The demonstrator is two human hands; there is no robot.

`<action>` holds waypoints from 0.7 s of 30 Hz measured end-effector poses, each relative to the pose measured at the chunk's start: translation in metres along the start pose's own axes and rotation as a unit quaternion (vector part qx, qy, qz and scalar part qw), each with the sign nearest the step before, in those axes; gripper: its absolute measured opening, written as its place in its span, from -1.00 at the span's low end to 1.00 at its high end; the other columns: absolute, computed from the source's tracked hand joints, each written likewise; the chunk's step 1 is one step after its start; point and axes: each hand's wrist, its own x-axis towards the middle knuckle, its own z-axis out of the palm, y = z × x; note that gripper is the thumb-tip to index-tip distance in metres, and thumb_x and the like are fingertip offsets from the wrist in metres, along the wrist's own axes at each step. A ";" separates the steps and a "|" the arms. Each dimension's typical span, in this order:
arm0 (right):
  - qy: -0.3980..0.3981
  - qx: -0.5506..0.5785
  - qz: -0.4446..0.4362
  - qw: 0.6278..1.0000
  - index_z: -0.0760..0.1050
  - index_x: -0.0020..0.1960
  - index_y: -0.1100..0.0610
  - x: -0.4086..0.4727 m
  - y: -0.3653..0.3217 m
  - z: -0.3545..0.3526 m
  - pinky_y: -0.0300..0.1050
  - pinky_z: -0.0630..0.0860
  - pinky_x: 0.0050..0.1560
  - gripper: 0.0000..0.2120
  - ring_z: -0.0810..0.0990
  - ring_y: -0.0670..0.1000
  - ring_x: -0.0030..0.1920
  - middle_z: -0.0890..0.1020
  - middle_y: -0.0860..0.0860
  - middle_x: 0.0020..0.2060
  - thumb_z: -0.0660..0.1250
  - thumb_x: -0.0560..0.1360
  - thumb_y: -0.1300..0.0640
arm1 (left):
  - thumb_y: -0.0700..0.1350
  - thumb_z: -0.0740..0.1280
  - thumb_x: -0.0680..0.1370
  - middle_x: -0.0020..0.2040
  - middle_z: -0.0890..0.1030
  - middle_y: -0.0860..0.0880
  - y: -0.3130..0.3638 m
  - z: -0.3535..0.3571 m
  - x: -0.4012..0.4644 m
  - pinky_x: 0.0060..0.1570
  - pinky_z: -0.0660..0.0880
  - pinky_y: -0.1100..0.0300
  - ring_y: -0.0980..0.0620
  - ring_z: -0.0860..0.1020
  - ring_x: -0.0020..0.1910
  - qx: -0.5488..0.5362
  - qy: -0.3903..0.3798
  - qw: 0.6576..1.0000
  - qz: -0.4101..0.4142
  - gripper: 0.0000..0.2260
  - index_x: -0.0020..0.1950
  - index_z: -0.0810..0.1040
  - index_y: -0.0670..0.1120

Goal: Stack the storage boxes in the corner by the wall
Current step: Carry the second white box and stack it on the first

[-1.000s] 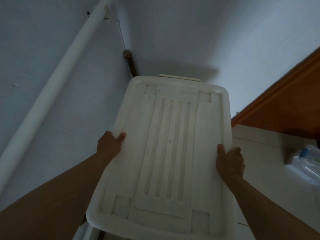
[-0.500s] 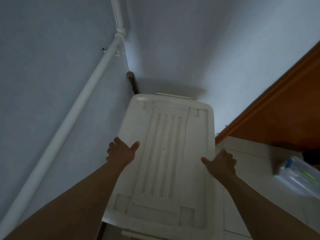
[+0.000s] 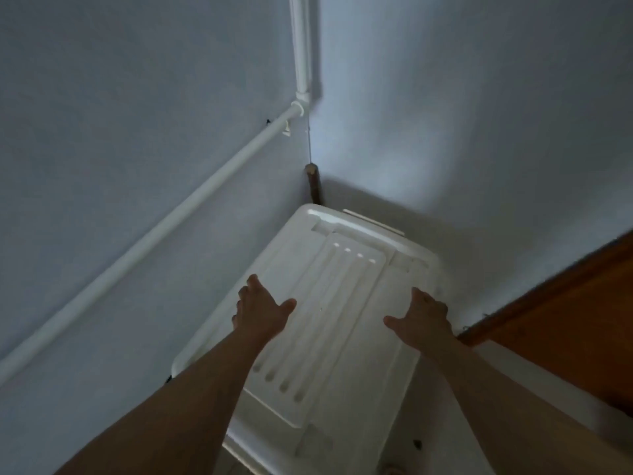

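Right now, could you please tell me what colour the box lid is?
White, plain, with four moulded grooves down the lid; the head view shows it best.

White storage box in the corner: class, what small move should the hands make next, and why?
Probably draw both hands back. The white storage box sits in the corner, and the left hand and right hand are open, gripping nothing.
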 end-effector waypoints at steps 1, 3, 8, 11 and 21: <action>-0.003 -0.010 -0.019 1.000 0.03 0.51 0.17 0.004 0.002 -0.005 0.07 0.26 0.37 -0.14 0.15 0.22 0.45 0.20 0.12 0.48 0.34 0.40 -0.17 | 0.05 0.39 0.47 0.51 0.15 -0.27 0.000 0.004 -0.010 0.43 0.22 -0.14 -0.22 0.21 0.47 -0.009 0.013 1.000 -0.018 -0.15 0.53 -0.05 -0.21; -0.005 -0.025 -0.049 0.998 0.09 0.48 0.15 0.008 0.005 -0.012 0.06 0.32 0.31 -0.17 0.20 0.21 0.41 0.26 0.11 0.44 0.36 0.38 -0.16 | 0.06 0.38 0.47 0.51 0.15 -0.25 -0.002 0.012 -0.031 0.43 0.22 -0.13 -0.21 0.20 0.48 -0.020 0.030 0.998 -0.048 -0.16 0.53 -0.04 -0.21; -0.038 -0.078 -0.110 0.990 0.01 0.51 0.14 0.006 0.011 -0.021 0.05 0.26 0.37 -0.15 0.15 0.21 0.44 0.18 0.10 0.48 0.33 0.40 -0.17 | 0.07 0.38 0.47 0.51 0.16 -0.23 -0.003 0.030 -0.080 0.42 0.23 -0.12 -0.21 0.22 0.47 -0.053 0.060 0.992 -0.101 -0.18 0.54 0.00 -0.19; -0.049 -0.095 -0.132 0.985 0.03 0.51 0.14 -0.001 0.015 -0.022 0.04 0.26 0.37 -0.16 0.17 0.21 0.44 0.20 0.11 0.48 0.33 0.40 -0.17 | 0.06 0.38 0.47 0.50 0.19 -0.22 -0.006 0.036 -0.104 0.42 0.24 -0.11 -0.20 0.24 0.46 -0.069 0.070 0.988 -0.117 -0.21 0.52 0.04 -0.20; -0.034 -0.128 -0.179 0.975 0.05 0.49 0.17 -0.049 0.034 -0.037 0.08 0.31 0.32 -0.19 0.19 0.21 0.41 0.25 0.15 0.44 0.33 0.42 -0.13 | 0.09 0.38 0.46 0.42 0.33 -0.19 -0.033 0.046 -0.168 0.35 0.31 -0.08 -0.20 0.33 0.40 -0.090 0.111 0.977 -0.156 -0.28 0.48 0.15 -0.16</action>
